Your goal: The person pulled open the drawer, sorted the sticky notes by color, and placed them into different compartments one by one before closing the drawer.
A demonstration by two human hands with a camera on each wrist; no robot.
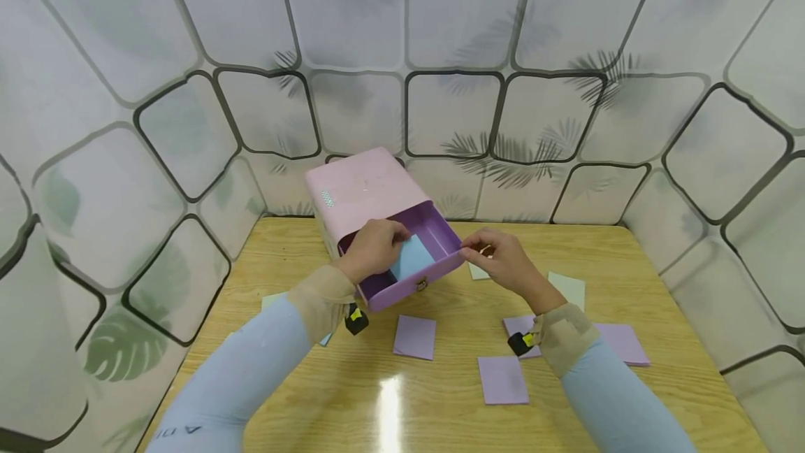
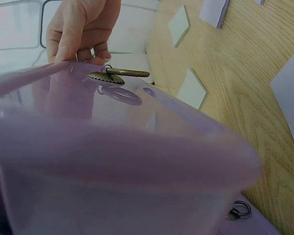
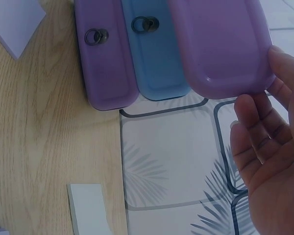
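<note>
A pink storage cabinet [image 1: 371, 187] stands at the back of the table, its purple top drawer [image 1: 440, 229] pulled out. My left hand [image 1: 374, 247] reaches down into this drawer, its curled fingers at the upper corner of a blue sticky note pad [image 1: 414, 259]. In the left wrist view the drawer's front wall hides that hand's fingers. At the front right corner my right hand [image 1: 499, 261] pinches the drawer's rim between thumb and fingers. The right wrist view shows its thumb [image 3: 286, 66] and fingers around that corner. A brass ring pull [image 2: 127, 73] hangs on the drawer front.
Purple pads [image 1: 415, 337] lie on the wooden table [image 1: 339, 404], several toward the right. Pale green pads [image 1: 567, 290] lie behind the right wrist and left of the cabinet. Below the open drawer are a blue drawer [image 3: 157, 58] and another purple drawer [image 3: 108, 68], both closed.
</note>
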